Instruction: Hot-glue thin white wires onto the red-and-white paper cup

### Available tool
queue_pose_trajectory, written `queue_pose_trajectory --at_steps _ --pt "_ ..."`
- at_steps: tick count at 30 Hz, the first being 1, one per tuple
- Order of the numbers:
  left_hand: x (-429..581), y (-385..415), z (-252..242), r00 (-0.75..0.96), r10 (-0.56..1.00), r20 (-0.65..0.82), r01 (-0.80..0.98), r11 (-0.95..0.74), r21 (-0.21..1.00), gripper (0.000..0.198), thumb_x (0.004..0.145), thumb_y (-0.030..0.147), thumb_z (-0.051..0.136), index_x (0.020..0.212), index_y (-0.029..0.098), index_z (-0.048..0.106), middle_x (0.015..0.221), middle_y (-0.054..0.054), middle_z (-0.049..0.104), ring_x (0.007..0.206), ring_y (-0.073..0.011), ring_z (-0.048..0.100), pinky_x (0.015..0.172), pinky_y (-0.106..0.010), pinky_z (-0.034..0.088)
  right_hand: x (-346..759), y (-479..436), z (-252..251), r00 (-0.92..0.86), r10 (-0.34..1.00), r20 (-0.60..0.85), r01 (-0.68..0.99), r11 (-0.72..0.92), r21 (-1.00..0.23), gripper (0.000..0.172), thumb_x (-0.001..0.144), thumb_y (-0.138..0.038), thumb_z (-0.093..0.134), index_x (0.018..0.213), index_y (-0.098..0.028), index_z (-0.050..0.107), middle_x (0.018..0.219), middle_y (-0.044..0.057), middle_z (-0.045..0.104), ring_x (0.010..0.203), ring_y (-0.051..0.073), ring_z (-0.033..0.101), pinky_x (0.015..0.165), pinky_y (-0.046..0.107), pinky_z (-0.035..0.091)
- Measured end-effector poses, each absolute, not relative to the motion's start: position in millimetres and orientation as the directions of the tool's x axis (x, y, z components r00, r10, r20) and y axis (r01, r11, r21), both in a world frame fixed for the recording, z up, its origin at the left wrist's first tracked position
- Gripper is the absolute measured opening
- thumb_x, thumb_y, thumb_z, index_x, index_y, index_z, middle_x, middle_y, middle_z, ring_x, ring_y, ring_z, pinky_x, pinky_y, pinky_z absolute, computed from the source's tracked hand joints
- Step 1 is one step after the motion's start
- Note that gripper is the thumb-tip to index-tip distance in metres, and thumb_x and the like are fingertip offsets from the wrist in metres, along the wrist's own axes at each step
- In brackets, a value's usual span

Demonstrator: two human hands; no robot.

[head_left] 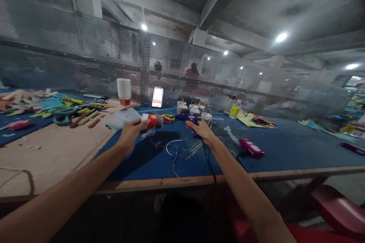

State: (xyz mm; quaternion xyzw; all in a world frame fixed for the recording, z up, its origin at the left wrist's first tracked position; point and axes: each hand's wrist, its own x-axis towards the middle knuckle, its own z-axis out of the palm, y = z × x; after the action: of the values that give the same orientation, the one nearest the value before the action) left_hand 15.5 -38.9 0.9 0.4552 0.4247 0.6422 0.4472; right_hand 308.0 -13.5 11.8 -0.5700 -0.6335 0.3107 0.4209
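My left hand (133, 131) is closed around a red and white paper cup (152, 121) lying on its side in the air, its right end covered by a grey-brown band. In my right hand (203, 130) is a blue hot glue gun (186, 117), its nozzle pointing left toward the cup. A black cord (210, 161) runs down from the gun over the table edge. Below the hands, white cord (172, 148) and thin sticks (194, 151) lie on the blue tabletop. Small handled cups (194, 109) stand just behind the gun.
A stack of paper cups (124, 91) and a lit phone (157, 97) stand toward the back. Scissors (62, 117) and coloured scraps lie left. A yellow-labelled bottle (235, 109) and a magenta device (251, 148) are right. A mesh partition (114, 53) borders the table.
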Motion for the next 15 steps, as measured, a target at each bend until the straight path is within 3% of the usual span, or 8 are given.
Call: queue_pose_trajectory --at_steps 9,15 --pt "15 -35 0 -0.182 0.958 0.222 -0.222 -0.260 0.940 0.037 0.062 0.044 0.092 0.085 0.018 0.080 0.089 -0.007 0.077 0.082 -0.0193 0.068 0.073 -0.029 0.054 350 -18 -8 0.177 0.958 0.226 0.817 -0.015 -0.576 0.061 0.092 -0.069 0.062 0.058 -0.019 0.067 0.061 0.004 0.066 0.069 0.020 0.066 0.062 0.027 0.040" --pt "17 -38 2 -0.172 0.960 0.219 -0.255 -0.258 0.932 0.040 0.059 0.045 0.094 0.085 0.017 0.080 0.085 -0.006 0.076 0.075 -0.0169 0.067 0.071 -0.028 0.055 342 -20 -11 0.248 0.929 0.276 0.890 -0.105 -0.444 0.044 0.093 -0.059 0.070 0.082 -0.017 0.076 0.094 0.015 0.078 0.096 0.028 0.073 0.075 0.030 0.044"
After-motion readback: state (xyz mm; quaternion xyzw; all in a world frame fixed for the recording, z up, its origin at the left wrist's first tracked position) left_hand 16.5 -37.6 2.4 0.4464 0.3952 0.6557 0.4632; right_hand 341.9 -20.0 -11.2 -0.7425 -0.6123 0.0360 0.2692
